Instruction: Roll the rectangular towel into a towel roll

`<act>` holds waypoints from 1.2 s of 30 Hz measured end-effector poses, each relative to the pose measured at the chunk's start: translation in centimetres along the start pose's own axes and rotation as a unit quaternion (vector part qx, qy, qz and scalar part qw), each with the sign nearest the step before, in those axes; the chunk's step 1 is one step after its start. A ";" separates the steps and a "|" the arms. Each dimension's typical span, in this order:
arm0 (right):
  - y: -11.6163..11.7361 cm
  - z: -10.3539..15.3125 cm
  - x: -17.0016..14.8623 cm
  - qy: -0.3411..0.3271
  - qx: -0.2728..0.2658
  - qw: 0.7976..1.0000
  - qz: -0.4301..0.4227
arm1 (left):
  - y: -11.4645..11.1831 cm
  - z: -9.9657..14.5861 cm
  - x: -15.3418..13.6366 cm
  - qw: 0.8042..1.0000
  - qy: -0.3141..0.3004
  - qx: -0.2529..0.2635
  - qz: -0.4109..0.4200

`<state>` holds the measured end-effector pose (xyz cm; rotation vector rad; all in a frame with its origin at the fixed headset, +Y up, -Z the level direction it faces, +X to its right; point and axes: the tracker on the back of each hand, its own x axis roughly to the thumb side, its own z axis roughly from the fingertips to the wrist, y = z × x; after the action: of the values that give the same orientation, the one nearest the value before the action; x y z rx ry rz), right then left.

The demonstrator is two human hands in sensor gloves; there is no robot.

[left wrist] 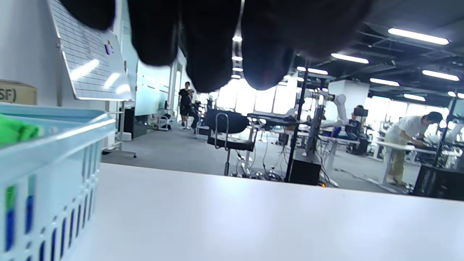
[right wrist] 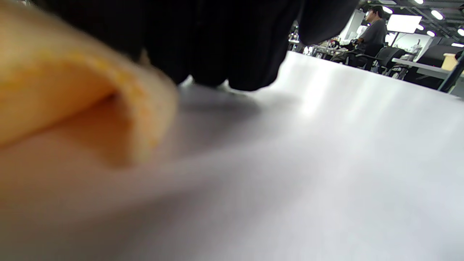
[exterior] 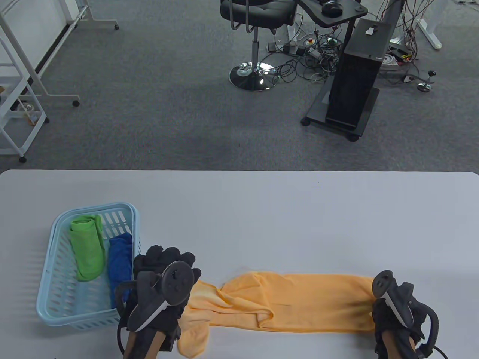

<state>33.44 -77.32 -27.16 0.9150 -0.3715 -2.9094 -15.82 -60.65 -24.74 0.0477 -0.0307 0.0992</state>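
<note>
Orange towel (exterior: 299, 301) lying crumpled, right hand (exterior: 396, 314) gripping its end per wrist view, left hand (exterior: 164, 284) grip unclear.

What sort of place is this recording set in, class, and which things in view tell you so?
Probably a robotics lab or open-plan workshop: a white robot arm among rows of workbenches, tangled cables on the carpet, and a whiteboard.

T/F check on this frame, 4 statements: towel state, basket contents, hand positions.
1. The orange towel is already a tight roll. False: it lies stretched out and rumpled on the table.
2. The basket holds a green towel and a blue towel. True.
3. The right hand is at the towel's right end. True.
4. The left hand is inside the basket. False: it is beside it, at the towel's left end.
</note>
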 end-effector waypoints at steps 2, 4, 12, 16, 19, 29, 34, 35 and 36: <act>0.0 0.0 0.1 -0.002 0.000 1.000 0.001 | -2.2 -1.2 0.4 0.997 0.007 -0.059 -0.042; 0.0 0.0 0.1 -0.002 0.001 1.000 0.002 | -5.1 -2.3 0.6 0.989 0.002 -0.117 -0.091; 0.1 0.1 0.1 -0.007 0.004 1.000 0.002 | -15.1 -6.0 1.3 0.945 0.015 -0.255 -0.203; 0.1 0.1 0.1 -0.007 0.009 1.000 -0.002 | -17.2 -6.1 2.3 0.942 -0.009 -0.249 -0.226; 0.1 0.1 0.1 -0.007 0.008 1.000 -0.002 | -16.0 -6.3 3.2 0.940 0.011 -0.226 -0.254; 0.1 0.2 0.0 -0.013 0.010 1.000 -0.015 | -1.7 -6.9 1.7 0.976 0.064 -0.131 -0.159; -1.4 1.1 -0.1 -0.027 0.022 0.996 -0.082 | 1.7 -6.6 0.1 0.980 0.082 -0.096 -0.153; -2.2 1.5 -0.1 -0.034 0.000 0.994 -0.103 | 2.3 -6.6 -0.2 0.981 0.086 -0.088 -0.152; -2.8 1.8 0.0 -0.054 -0.020 0.991 -0.120 | 2.6 -6.6 -0.4 0.982 0.087 -0.080 -0.150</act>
<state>32.42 -74.25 -26.46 0.8551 -0.2210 -3.1819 -16.32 -57.78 -31.18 -0.1170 0.1433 -0.2018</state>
